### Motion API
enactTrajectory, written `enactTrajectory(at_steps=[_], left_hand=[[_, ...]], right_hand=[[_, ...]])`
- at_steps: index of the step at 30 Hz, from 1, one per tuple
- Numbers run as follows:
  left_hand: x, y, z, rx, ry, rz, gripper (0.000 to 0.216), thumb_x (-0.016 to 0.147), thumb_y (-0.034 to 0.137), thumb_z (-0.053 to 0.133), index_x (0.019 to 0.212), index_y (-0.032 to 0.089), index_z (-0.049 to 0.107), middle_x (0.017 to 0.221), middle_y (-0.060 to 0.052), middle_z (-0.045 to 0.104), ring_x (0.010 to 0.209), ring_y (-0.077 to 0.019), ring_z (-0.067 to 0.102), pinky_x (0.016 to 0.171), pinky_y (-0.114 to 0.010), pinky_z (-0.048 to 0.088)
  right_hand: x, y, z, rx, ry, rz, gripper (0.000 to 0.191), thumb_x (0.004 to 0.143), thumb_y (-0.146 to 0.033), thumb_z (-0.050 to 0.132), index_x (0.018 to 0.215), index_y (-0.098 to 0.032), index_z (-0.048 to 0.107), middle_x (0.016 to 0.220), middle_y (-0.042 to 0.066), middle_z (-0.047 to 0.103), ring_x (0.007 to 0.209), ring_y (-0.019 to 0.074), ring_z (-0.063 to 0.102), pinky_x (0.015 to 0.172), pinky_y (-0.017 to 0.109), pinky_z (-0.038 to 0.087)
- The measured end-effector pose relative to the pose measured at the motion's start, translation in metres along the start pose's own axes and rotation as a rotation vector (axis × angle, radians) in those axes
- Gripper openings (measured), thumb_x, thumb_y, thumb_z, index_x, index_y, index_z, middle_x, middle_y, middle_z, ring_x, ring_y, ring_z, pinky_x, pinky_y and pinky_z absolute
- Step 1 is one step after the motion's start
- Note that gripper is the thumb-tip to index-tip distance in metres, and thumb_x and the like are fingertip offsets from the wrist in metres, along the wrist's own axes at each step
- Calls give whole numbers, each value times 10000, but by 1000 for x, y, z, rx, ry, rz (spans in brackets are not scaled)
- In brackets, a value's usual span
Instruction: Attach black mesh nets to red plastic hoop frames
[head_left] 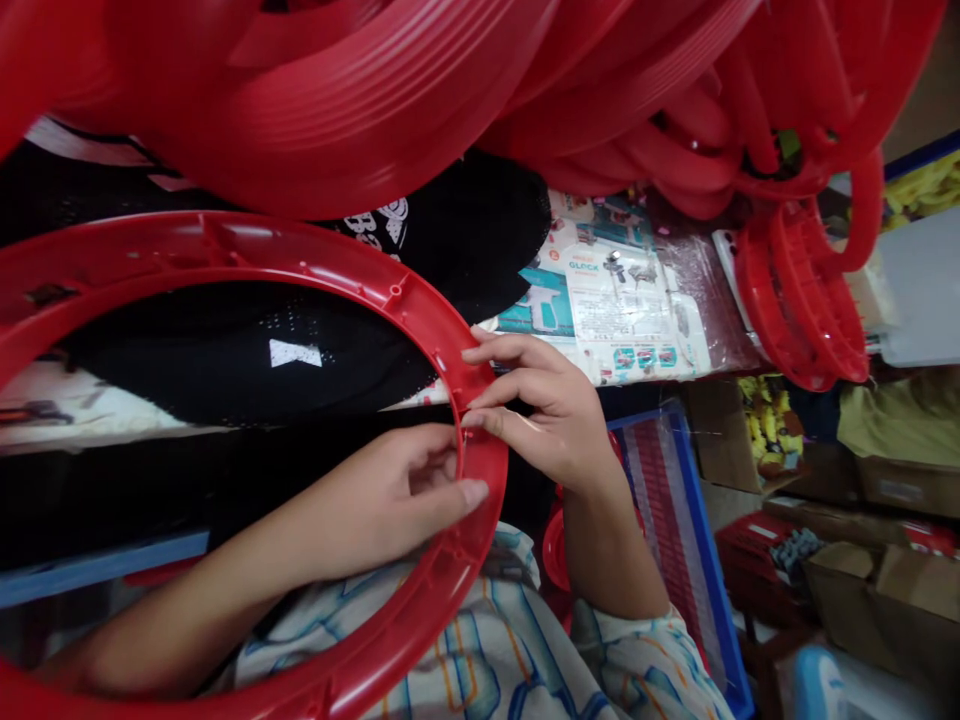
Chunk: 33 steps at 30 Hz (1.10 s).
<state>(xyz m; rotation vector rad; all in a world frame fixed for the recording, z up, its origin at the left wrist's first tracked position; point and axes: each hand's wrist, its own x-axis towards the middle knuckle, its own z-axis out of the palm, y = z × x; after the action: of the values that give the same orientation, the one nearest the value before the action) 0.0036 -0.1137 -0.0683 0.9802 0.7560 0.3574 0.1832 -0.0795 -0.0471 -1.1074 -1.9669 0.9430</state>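
A large red plastic ring (375, 265), its ribbed hollow side toward me, spans the left and middle of the view in front of my body. My left hand (420, 490) reaches through its opening and grips the right part of the rim, thumb on the hollow side and fingers curled at the inner edge. From the right, my right hand (540, 410) lies over the same part of the ring. Its thumb and index finger are pinched together at the inner edge; whatever small thing is between them is hidden.
More red ring-shaped parts (360, 110) are heaped across the top. Black cloth (480, 240) and a printed sheet (622, 290) lie on the table. At right stand red hoops (802, 290), a blue crate (694, 540) and cardboard boxes (847, 590).
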Motion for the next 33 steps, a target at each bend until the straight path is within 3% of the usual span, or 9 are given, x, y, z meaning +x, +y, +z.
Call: enactTrajectory(at_steps=[3,10,13,17,21,26,33], left_hand=[[3,2,1,-70,88,36,182,863,320,546,982,190,587,814,-7,642,747,-158,606,657,-254,487],[14,0,17,-160,308,133,119,808,240,584,912,181,581,800,15,655,767,-150,645,679,-239,498],[16,1,17,-124,353,116,39,769,186,562,806,177,573,687,46,615,639,-114,597,576,-200,455],[15,0,12,-87,298,107,113,735,132,519,820,169,584,651,57,587,597,-100,535,548,-194,413],[10,-3,8,-90,245,99,155,745,124,524,876,163,598,711,51,606,653,-103,540,586,-195,419],[4,-4,6,-106,139,44,155,790,149,535,927,167,607,730,51,609,647,-94,537,564,-181,406],[5,4,5,-49,152,19,133,797,209,567,913,163,613,753,35,641,670,-112,584,582,-190,438]], right_hand=[[0,-1,1,-28,13,-24,51,773,-211,716,732,-207,686,1090,38,646,1153,210,573,996,383,453],[0,0,2,-98,11,-77,45,776,-239,714,747,-221,684,1081,34,641,1132,200,572,985,375,457],[2,3,-2,-110,-35,-132,53,776,-246,719,760,-214,680,1073,46,639,1134,197,562,985,372,447],[8,5,-12,-148,-184,-231,24,817,-206,665,795,-209,672,1174,64,601,1136,200,539,958,385,443],[13,2,-16,-222,-244,-324,74,828,-265,656,804,-199,678,1235,86,559,1113,216,514,960,415,413],[14,-4,-14,-277,-296,-309,157,858,-288,605,755,-201,687,1270,82,538,1133,237,484,997,447,354],[7,-7,-10,-347,-287,-271,106,818,-191,614,734,-202,677,1256,50,568,1144,238,479,995,433,338]])
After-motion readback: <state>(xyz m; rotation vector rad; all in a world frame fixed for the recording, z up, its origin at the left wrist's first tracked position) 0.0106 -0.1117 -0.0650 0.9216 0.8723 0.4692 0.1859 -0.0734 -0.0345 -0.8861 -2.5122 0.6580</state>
